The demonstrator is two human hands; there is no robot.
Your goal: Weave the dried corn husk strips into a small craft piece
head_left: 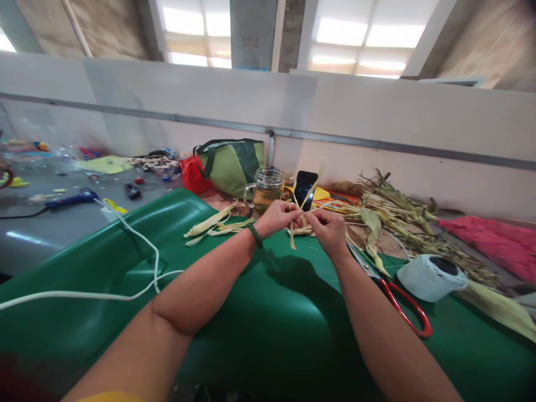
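My left hand and my right hand meet above the green mat. Both are pinched on thin pale husk strips, which cross between my fingertips; some ends stick up and one hangs down. Behind the hands a dark phone stands upright. Loose husk pieces lie on the mat to the left of my hands. Scissors with red handles rest beside my right forearm, close to a roll of white string.
A glass mug with amber liquid stands behind my left hand, near a green bag. Dried husks are heaped at the right, by pink cloth. A white cable crosses the mat's left; a blue-handled tool lies beyond.
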